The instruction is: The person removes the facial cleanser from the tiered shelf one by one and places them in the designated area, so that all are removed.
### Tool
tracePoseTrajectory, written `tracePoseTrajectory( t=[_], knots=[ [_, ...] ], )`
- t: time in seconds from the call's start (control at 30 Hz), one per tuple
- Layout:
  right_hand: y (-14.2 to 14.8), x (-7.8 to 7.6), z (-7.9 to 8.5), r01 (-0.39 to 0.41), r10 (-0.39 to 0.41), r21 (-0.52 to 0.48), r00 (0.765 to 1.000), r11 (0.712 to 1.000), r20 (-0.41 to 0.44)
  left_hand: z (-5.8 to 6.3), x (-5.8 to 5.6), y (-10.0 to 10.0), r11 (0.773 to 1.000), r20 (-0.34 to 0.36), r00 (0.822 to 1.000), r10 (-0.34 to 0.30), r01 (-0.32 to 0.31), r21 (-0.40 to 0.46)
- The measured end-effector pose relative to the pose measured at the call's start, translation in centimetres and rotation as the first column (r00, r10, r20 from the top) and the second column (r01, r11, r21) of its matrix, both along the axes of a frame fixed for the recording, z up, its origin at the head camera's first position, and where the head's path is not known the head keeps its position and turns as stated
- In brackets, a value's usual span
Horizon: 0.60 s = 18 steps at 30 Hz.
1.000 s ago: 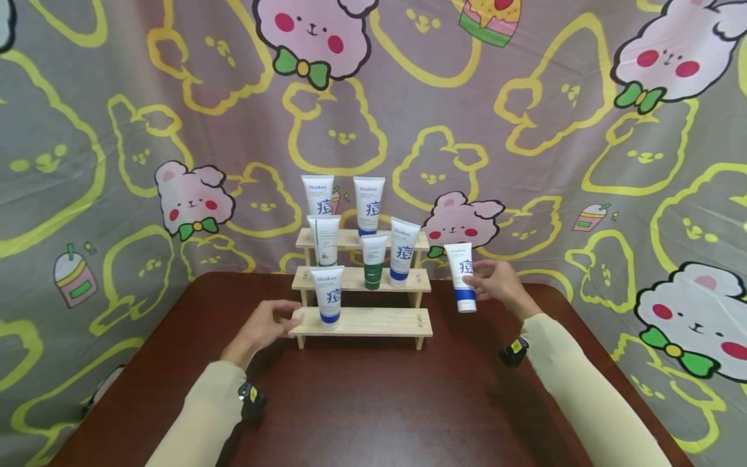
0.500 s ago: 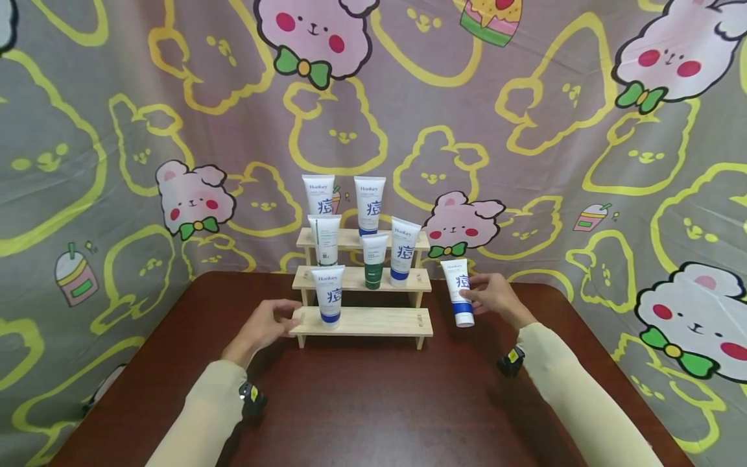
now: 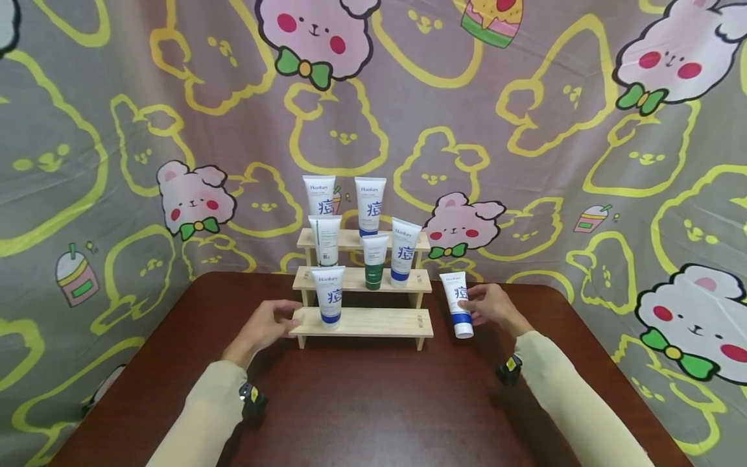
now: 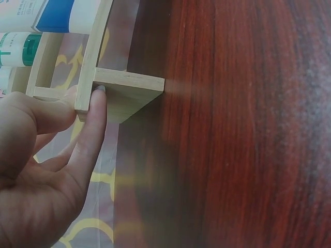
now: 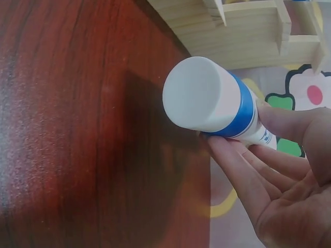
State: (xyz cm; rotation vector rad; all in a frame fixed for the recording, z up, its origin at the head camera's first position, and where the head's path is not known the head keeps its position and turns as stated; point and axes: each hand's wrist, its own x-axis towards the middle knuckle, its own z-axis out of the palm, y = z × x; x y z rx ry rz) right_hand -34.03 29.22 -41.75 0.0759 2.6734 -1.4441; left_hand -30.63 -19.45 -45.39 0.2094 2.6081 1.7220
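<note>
My right hand (image 3: 495, 305) pinches a white squeeze tube (image 3: 456, 301) with a blue band, cap end down and tilted, to the right of the wooden stepped rack (image 3: 373, 322). Its round white cap (image 5: 192, 93) faces the camera in the right wrist view. At the rack's left end, my left hand (image 3: 265, 326) grips the lowest board between thumb and fingers, one finger (image 4: 92, 124) underneath. On that lowest step stands a blue-banded tube (image 3: 329, 298). The middle step bears a green-striped tube (image 3: 325, 243), a green-capped tube (image 3: 374, 263) and another blue-banded tube (image 3: 403, 253).
Two more white tubes stand on the top step, a left one (image 3: 318, 193) and a right one (image 3: 369, 204). The rack rests on a dark reddish-brown table (image 3: 373, 408). A patterned cloth (image 3: 408, 97) hangs behind and at both sides.
My right hand has lowered the squeeze tube toward the table and shifted it slightly left. My left hand has stayed at the rack's end.
</note>
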Motion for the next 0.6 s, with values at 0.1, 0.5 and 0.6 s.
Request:
tracePoseTrajectory(
  t=[0.1,0.5,0.6],
  knots=[
    [0.0,0.0,-0.4,-0.003,0.003,0.016,1.0,1.0,0.004,0.0,-0.1,-0.1,1.0,-0.001,1.0,0.004,-0.004,-0.002],
    [0.1,0.2,-1.8,-0.02,0.02,-0.036,1.0,0.999,0.012,0.0,0.0,0.0,1.0,0.009,1.0,0.01,-0.01,-0.009],
    [0.1,0.2,-1.7,-0.023,0.023,-0.031,1.0,0.999,0.013,0.0,0.0,0.1,1.0,0.005,1.0,0.008,-0.008,-0.004]
  ],
)
